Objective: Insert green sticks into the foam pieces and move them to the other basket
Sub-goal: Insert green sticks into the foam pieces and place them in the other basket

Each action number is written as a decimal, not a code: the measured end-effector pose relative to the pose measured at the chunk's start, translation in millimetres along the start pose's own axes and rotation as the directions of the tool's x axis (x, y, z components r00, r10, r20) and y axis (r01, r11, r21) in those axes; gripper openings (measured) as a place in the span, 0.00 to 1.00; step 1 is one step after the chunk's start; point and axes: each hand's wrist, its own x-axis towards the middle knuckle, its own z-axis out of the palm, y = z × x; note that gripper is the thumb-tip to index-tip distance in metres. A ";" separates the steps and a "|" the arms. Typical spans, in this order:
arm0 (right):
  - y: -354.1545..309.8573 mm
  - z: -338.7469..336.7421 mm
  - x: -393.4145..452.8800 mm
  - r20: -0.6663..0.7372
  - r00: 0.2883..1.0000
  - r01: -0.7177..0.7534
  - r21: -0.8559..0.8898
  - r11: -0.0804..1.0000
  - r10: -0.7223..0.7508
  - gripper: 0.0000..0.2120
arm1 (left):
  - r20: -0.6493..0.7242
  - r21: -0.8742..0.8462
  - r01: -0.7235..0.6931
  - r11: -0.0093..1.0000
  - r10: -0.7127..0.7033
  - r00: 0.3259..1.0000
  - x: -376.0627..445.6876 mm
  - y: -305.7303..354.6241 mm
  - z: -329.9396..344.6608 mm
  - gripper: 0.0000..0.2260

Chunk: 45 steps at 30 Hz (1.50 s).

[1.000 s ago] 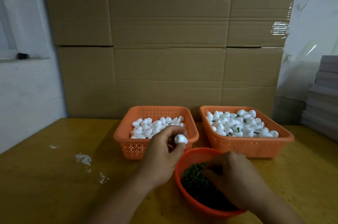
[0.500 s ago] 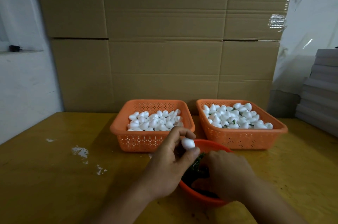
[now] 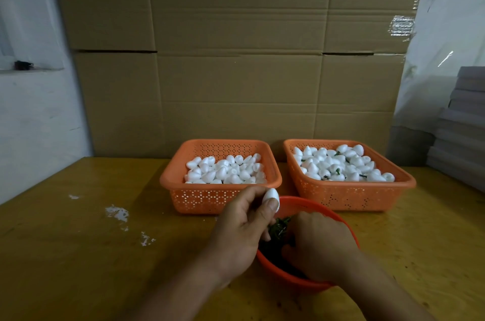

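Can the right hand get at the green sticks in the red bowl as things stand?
Probably yes: the right hand is already down in the red bowl among the green sticks; the left hand holds its foam piece beside it.

Right hand [image 3: 319,244] reaches into red bowl [image 3: 309,204]; its fingertips are hidden, so grip on green sticks [image 3: 278,229] cannot be told. Bowl's near rim is covered by the wrist. Right of bowl, grey stack [image 3: 464,121], possibly boards, cut by frame edge.
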 end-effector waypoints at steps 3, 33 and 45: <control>1.4 0.1 -2.3 -0.043 0.999 -0.027 0.021 0.999 0.028 0.11 | -0.007 -0.158 0.053 0.986 -0.055 0.998 0.0 3.5 0.6 0.09; -15.3 -29.8 -23.7 -0.420 0.891 0.416 0.907 0.059 0.175 0.10 | 0.051 -0.596 0.292 0.748 -0.328 0.943 0.2 27.2 -10.3 0.13; -18.5 -27.7 -25.1 -0.413 0.899 0.396 0.909 0.132 0.146 0.07 | 0.052 -0.573 0.298 0.763 -0.330 0.943 -1.1 28.5 -9.3 0.16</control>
